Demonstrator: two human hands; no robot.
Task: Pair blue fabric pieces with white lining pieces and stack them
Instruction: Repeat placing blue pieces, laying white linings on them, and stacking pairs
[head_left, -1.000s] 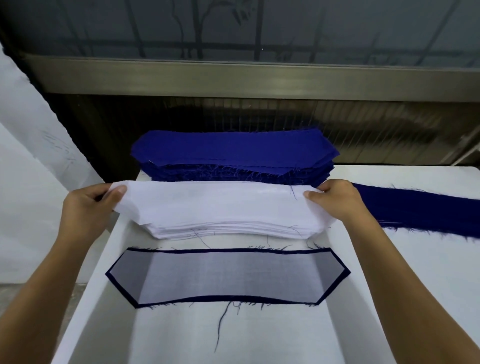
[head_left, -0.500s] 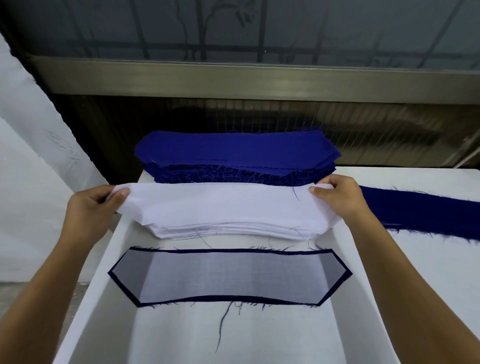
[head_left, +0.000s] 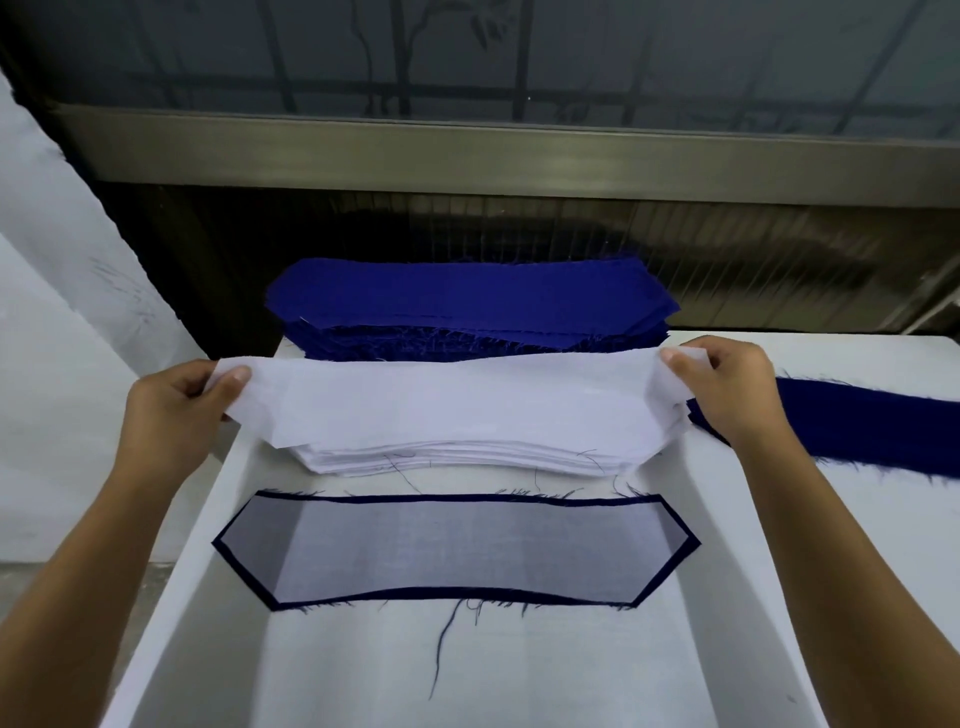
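Note:
A white lining piece is lifted off the pile of white linings. My left hand pinches its left end and my right hand pinches its right end. Behind it sits a thick stack of blue fabric pieces. In front lies a paired piece: a white lining on a blue piece, with a dark blue border showing all round.
Everything lies on a white table. A long strip of blue fabric stretches off to the right. A dark window frame runs behind the table. A white wall stands on the left.
Both hands have raised the top white lining higher off its pile; its ends now hang stretched between my fingers.

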